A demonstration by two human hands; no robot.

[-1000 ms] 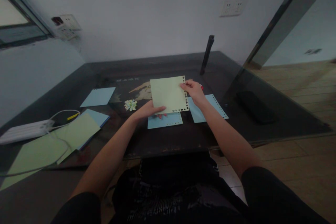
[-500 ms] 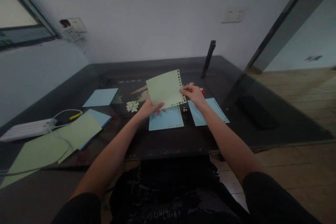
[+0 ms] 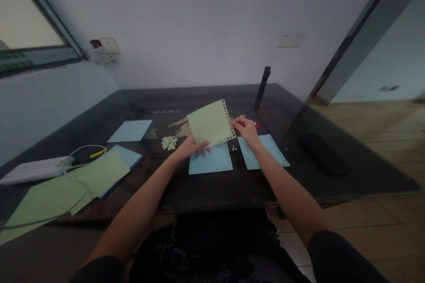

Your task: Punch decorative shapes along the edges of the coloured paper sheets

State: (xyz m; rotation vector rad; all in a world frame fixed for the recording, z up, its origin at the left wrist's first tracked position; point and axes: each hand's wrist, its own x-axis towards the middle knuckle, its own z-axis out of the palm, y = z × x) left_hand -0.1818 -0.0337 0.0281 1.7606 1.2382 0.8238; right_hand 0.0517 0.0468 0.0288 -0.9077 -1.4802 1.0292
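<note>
While the left hand (image 3: 188,147) pinches the near corner of a pale green punched sheet (image 3: 210,124) and the right hand (image 3: 245,129) grips its right edge, it is held tilted above the dark glass table (image 3: 232,185). Heart holes already run along two of its edges, as on the two blue punched sheets (image 3: 210,162) lying beneath; plain green and blue sheets (image 3: 99,172) at near left look unpunched.
</note>
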